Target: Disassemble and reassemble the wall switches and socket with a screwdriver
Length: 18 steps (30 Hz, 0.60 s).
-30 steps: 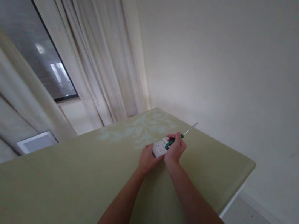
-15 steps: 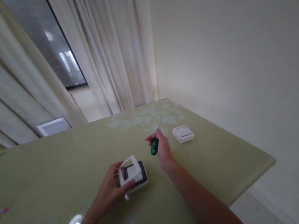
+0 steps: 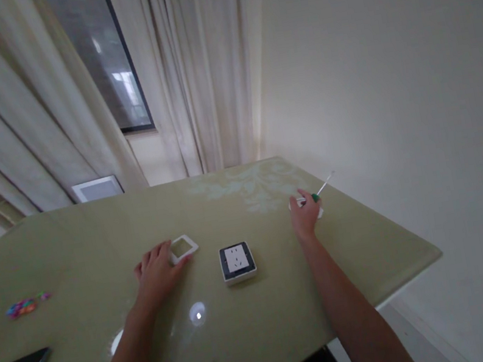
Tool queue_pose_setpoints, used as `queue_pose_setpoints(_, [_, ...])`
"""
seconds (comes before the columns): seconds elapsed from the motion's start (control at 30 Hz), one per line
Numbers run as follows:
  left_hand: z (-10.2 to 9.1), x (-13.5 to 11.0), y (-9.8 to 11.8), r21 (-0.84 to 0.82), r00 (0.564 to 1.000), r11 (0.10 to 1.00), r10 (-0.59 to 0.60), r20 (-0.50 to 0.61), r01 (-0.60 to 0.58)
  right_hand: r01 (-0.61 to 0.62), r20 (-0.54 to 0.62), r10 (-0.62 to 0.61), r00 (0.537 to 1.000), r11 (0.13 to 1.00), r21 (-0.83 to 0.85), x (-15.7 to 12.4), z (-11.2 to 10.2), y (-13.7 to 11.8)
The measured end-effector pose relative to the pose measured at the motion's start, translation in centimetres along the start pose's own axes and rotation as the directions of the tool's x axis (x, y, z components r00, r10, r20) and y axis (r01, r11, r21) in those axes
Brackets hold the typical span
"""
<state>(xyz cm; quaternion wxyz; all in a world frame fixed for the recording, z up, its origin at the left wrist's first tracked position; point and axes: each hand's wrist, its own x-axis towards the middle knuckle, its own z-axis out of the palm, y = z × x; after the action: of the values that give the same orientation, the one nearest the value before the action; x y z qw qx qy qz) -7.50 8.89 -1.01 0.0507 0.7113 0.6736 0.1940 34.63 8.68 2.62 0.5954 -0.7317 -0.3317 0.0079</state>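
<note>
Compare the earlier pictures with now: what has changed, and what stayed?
The left hand has moved the white square plastic frame leftward, clear of the white, dark-faced socket box. The right hand has moved rightward to the white square box. The green-handled metal screwdriver stays in the right hand.

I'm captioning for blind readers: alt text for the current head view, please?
The left hand holds a white frame on a table; the right hand, at a white box, grips a green screwdriver. Between them sits a power socket.
</note>
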Motion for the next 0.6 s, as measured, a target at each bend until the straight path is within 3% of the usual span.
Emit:
queue_pose_setpoints(0.1, [0.4,-0.2,0.0,0.024,1.0,1.0,0.003,0.016,-0.003,-0.039,-0.113,0.018,0.993,0.981,-0.191,2.2,-2.0,1.1])
queue_pose_setpoints(0.2, [1.2,-0.4,0.8,0.037,0.998,0.998,0.047,0.029,-0.048,-0.082,-0.119,0.041,0.992,0.927,-0.366,3.0,-2.8,1.9])
queue_pose_setpoints(0.4, [1.6,-0.6,1.4,0.011,0.986,0.987,0.159,0.055,-0.16,-0.037,0.08,0.105,0.991,0.801,-0.597,2.5,-2.5,2.8])
queue_pose_setpoints(0.6, [0.9,-0.1,1.0,-0.086,0.984,0.98,0.178,-0.022,-0.179,0.12,0.305,0.102,0.947,0.767,-0.63,1.0,-2.1,0.8])
